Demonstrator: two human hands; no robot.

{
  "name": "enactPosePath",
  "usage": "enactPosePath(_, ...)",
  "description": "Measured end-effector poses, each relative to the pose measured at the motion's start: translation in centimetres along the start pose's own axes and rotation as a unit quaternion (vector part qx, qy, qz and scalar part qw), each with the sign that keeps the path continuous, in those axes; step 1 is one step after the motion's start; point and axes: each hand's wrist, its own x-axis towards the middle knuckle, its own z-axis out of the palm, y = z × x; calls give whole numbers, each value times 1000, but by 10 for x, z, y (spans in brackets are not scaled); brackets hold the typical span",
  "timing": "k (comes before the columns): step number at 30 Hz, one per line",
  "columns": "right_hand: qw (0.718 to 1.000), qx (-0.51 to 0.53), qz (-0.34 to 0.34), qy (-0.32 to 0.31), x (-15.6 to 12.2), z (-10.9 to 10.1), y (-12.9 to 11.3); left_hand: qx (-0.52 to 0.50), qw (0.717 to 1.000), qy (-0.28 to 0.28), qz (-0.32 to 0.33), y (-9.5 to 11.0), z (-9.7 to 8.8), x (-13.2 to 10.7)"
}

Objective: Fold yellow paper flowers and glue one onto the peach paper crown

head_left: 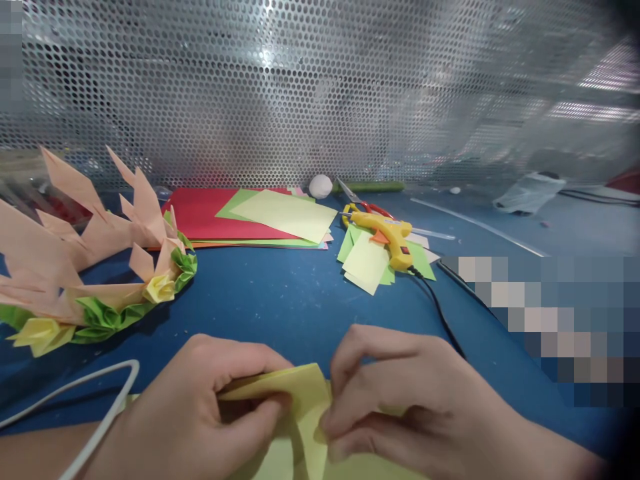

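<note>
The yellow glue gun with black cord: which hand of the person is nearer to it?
Right. The right hand is on the near side of the yellow glue gun; the left hand is also nearer the camera, but farther left.

folded paper (306,390): yellow | paper crown (113,232): peach, green, yellow | glue gun (397,233): yellow, orange trigger (380,237) | table (250,297): blue

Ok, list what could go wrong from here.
The left hand and right hand both pinch the yellow paper, so uneven pulling might tear it. The white cable looped beside the left hand could snag. The glue gun rests on paper pieces; if hot, which I can't tell, it might mark them.
</note>
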Motion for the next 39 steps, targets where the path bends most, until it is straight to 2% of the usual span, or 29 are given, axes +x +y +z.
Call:
enactPosePath(2, 999, 25, 39, 0, 3, 1, 0, 4, 1000, 1, -5, 1, 0, 1)
enactPosePath(4, 999, 17, 44, -1, 3, 1, 1, 0, 1000, -1, -16, 1, -1, 2)
enactPosePath(10, 995, -86, -48, -15, -4, -4, 5, -129, 989, -22, -69, -4, -5, 7)
enactPosePath(14, 992, -116, -53, -21, -6, -5, 5, -213, 972, -25, -92, -8, -5, 9)
enactPosePath(21, 993, -102, -55, -18, -5, 0, 2, -193, 976, -19, -96, -7, -4, 5)
enactPosePath(25, 996, -72, -30, 38, -1, 4, 2, -163, 984, -28, -72, -5, -5, 6)
enactPosePath(29, 995, -26, 41, 92, 2, 7, -2, -167, 983, -24, -75, -6, -6, 8)
enactPosePath(34, 987, 1, 118, 106, 4, 14, -5, -143, 985, -23, -95, -5, -5, 7)
enactPosePath(39, 985, 8, 137, 107, 5, 19, -4, -121, 987, -12, -101, -4, -5, 7)
